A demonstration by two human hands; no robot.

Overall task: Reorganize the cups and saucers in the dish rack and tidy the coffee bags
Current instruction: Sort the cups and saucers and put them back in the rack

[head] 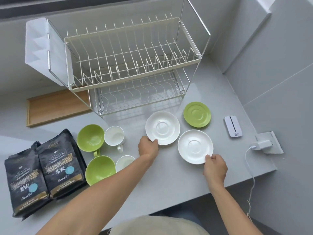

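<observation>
Meanwhile both hands were at the saucers on the grey desk: the left hand had its fingers closed on the near-left rim of one white saucer, and the right hand had its fingers pinched on the near rim of a second white saucer, which lay just beside the first and nearer the person. A green saucer rested flat behind them, close to the first white one and apart from both hands. The two-tier wire dish rack stood at the back of the desk with nothing in its slots, a white plastic holder hung on its left end and a wooden tray lay beside its foot. Left of the saucers sat a cluster of cups: a green cup touching a white cup, and nearer the person another green cup beside a second white cup, the latter partly hidden by the left forearm. Two black coffee bags lay side by side, overlapping, at the left edge of the desk. A small white device lay to the right, and a white charger sat plugged into a socket with its cable hanging over the edge
</observation>
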